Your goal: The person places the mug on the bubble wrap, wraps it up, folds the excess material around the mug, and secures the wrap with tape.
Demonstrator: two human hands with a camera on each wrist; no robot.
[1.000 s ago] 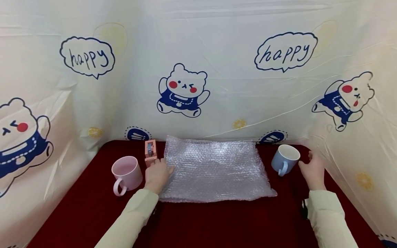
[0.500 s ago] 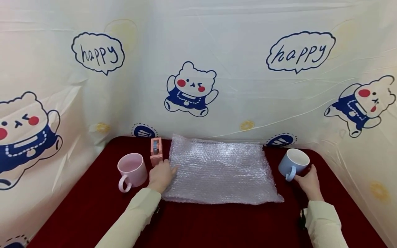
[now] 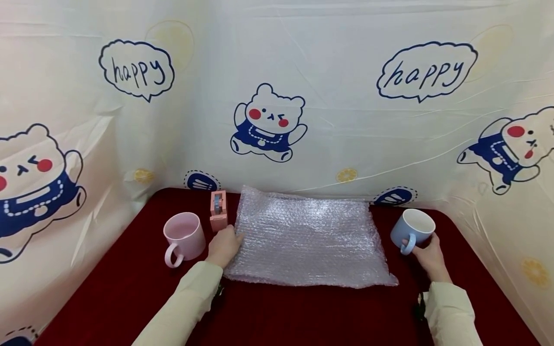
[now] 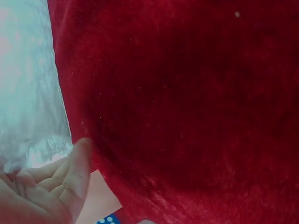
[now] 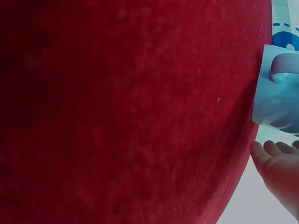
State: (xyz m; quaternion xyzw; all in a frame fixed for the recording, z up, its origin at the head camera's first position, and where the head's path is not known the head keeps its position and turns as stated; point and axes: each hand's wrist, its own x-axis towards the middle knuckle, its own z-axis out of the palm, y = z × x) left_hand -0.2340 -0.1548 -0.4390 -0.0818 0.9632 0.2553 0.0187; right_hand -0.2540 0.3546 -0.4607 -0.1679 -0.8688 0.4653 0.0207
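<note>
At the right of the table, my right hand holds a light blue mug, thumb by its handle and fingers along its right side. The right wrist view shows only part of this mug, with the fingertips below it. My left hand rests at the left edge of a sheet of bubble wrap, fingers extended and gripping nothing visible. Just beyond its fingertips stands a pink tape dispenser with a blue roll. In the left wrist view the bubble wrap lies beside the fingers.
A pink mug stands left of the left hand, handle toward the front. Dark red cloth covers the table. A pale printed curtain hangs along the back and both sides.
My right hand has come in from the right of the blue mug and taken hold of it. The left hand stays at the bubble wrap's edge. The head view has shifted slightly.
</note>
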